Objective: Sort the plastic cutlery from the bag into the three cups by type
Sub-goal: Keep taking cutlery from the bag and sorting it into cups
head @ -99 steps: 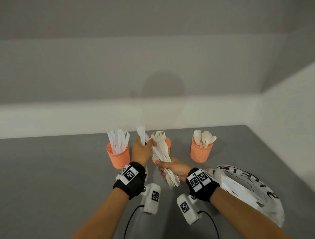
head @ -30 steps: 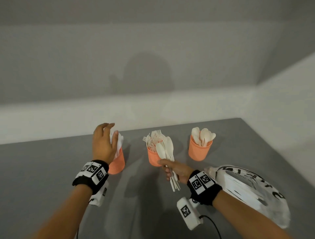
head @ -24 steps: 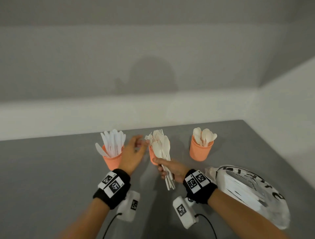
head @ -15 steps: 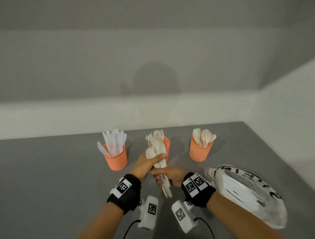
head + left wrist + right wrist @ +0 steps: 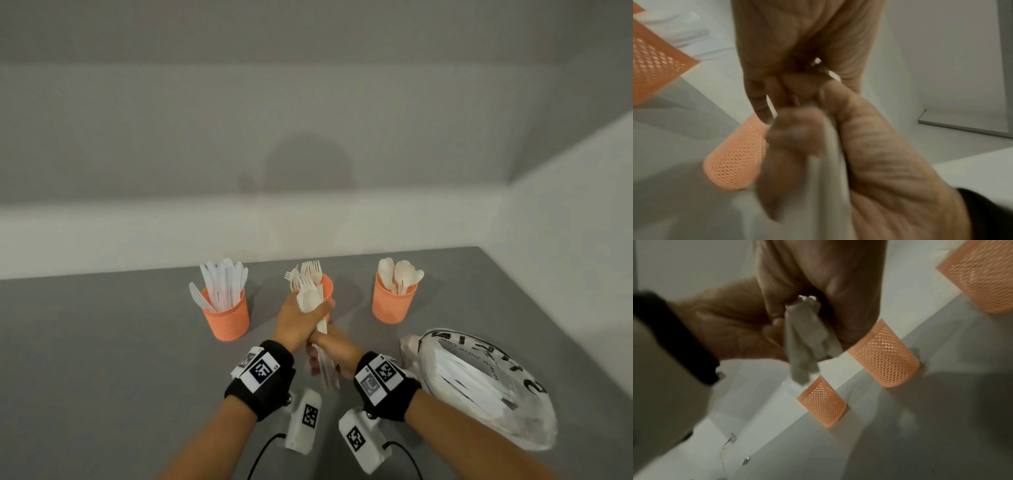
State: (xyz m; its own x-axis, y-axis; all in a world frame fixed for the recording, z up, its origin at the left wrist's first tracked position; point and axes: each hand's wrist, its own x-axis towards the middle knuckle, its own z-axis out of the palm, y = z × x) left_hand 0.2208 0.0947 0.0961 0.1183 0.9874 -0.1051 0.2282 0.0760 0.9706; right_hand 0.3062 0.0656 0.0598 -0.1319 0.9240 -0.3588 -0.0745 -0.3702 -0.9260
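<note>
Three orange mesh cups stand in a row: knife cup (image 5: 226,317), fork cup (image 5: 327,289), spoon cup (image 5: 394,303). My right hand (image 5: 330,354) grips the handles of a bundle of white cutlery (image 5: 310,301) held upright in front of the fork cup. Just above it, my left hand (image 5: 301,318) is curled round the bundle's upper part, with a spoon bowl showing over its fingers. In the right wrist view the bundle's handle ends (image 5: 807,340) hang out below my fist. The left wrist view shows both hands closed on the blurred handles (image 5: 826,178).
A white plastic bag (image 5: 479,387) with black lettering and more cutlery inside lies on the grey table (image 5: 102,359) at the right, close to my right forearm. Walls close off the table at the back and right. Cables trail from the wrist cameras.
My left hand left the knife cup, swung right and took hold of the bundle's upper end. My right hand kept holding the bundle in front of the fork cup.
</note>
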